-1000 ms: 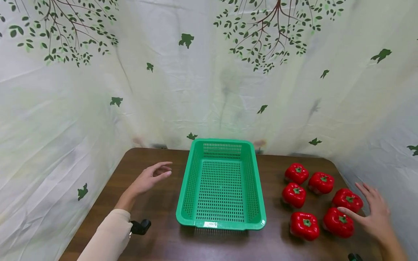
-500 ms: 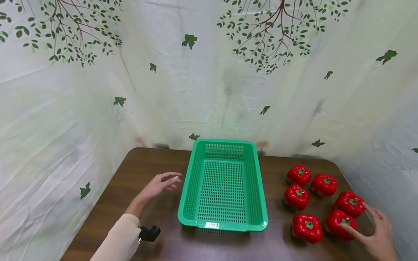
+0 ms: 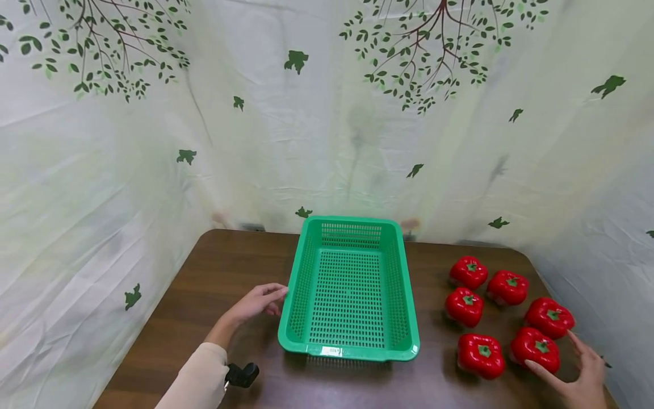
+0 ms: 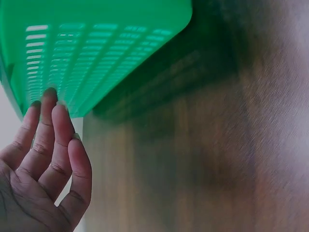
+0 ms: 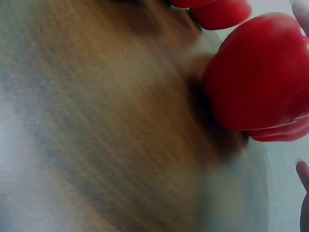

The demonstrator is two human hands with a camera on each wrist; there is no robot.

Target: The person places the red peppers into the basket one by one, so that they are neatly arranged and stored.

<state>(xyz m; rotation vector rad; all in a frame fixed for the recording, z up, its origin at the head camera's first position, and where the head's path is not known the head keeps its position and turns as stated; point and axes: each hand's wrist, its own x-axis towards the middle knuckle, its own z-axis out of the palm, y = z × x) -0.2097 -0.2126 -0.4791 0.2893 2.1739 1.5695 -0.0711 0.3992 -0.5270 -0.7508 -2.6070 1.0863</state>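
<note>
A green plastic basket (image 3: 368, 354) with slotted walls stands mid-table, nothing inside it. My left hand (image 3: 259, 302) is at its left rim, thumb uppermost. In the left wrist view its fingers (image 4: 44, 137) are loosely extended, tips overlapping the slotted wall (image 4: 104, 41). At the far right, my right hand (image 3: 582, 376) spreads thumb and fingers around the nearest right-hand red bell pepper (image 3: 535, 347). In the right wrist view, a fingertip (image 5: 302, 171) is apart from this large pepper (image 5: 258, 77). Another bell pepper (image 3: 550, 317) touches it from behind.
A front bell pepper (image 3: 479, 355) stands left of my right hand. Further back are a middle pepper (image 3: 464, 308) and two rear ones (image 3: 469, 272). The brown wooden table (image 3: 245, 253) meets a leaf-printed cloth backdrop (image 3: 327, 142). A black strap device (image 3: 242, 375) sits at my left wrist.
My left hand has moved right and toward me, to the basket's rim. My right hand has come down and nearer around the front-right pepper. The view has shifted slightly.
</note>
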